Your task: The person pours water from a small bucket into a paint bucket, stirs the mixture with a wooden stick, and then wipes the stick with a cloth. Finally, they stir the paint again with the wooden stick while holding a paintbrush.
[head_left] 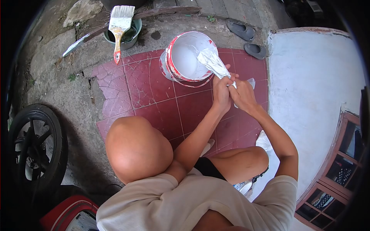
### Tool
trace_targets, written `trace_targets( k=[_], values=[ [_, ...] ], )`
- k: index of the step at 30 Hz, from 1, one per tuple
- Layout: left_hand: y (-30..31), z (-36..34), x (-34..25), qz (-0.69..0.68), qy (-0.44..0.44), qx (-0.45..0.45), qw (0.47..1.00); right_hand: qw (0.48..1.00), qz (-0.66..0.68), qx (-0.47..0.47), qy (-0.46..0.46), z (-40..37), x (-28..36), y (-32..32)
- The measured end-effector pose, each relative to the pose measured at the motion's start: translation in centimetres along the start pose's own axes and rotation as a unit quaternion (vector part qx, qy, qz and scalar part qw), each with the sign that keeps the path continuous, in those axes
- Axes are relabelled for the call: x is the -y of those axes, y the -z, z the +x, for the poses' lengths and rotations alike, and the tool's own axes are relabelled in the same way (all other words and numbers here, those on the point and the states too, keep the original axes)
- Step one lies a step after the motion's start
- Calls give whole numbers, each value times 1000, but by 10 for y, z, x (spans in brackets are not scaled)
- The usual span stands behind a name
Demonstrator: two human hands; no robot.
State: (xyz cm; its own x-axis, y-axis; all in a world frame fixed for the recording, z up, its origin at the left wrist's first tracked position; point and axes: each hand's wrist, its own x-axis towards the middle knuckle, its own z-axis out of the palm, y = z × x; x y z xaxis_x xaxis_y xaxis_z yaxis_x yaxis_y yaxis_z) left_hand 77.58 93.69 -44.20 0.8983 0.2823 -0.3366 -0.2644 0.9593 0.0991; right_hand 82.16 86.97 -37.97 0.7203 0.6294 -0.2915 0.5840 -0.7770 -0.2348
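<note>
Both of my hands are wrapped round a white, paint-smeared bag, whose wide end reaches over the right rim of a bucket. My left hand grips it just beside my right hand, which is closed on its narrow lower end. The white bucket with red patches stands on red tiles and holds white paint. A wide brush with white bristles lies across a small green basin to the left of the bucket.
Grey shoes lie at the back, near a white wall. A motorcycle wheel stands at the left. A windowed frame is at the lower right. Cracked concrete borders the red tiles.
</note>
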Motion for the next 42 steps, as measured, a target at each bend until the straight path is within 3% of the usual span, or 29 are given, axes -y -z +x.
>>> trace_targets(
  k=[6,8,10,13,16,19,22,25,28,31,34,37,42],
  values=[
    [-3,-6,11,-18,-52,-59,997,981,13,184,-65,6,23,50],
    [-3,-5,15,-21,-87,-84,992,986,10,141,-86,11,14,69],
    [2,-3,16,7,-69,-103,992,991,-18,97,-90,17,18,78],
    [4,-6,32,7,-86,-132,987,997,36,68,18,21,26,46],
    [7,-10,48,-31,-128,-152,980,988,-53,147,3,23,48,19],
    [20,-8,41,182,-148,-159,959,986,-69,150,-17,33,40,3],
    [8,-11,34,283,-179,-174,926,991,-6,115,-62,41,40,-6],
    [7,-9,30,249,-120,-161,947,941,282,143,-123,52,31,-8],
    [5,-10,31,242,-136,-148,949,860,429,140,-237,55,34,-5],
    [2,-11,35,265,-187,-169,931,809,484,150,-299,61,42,3],
    [1,-17,32,264,-130,-174,940,770,517,158,-340,70,36,0],
    [4,-16,35,290,-126,-169,933,748,545,154,-346,83,20,-12],
    [4,-16,36,224,-126,-166,952,730,575,165,-331,101,15,-23]
  ],
)
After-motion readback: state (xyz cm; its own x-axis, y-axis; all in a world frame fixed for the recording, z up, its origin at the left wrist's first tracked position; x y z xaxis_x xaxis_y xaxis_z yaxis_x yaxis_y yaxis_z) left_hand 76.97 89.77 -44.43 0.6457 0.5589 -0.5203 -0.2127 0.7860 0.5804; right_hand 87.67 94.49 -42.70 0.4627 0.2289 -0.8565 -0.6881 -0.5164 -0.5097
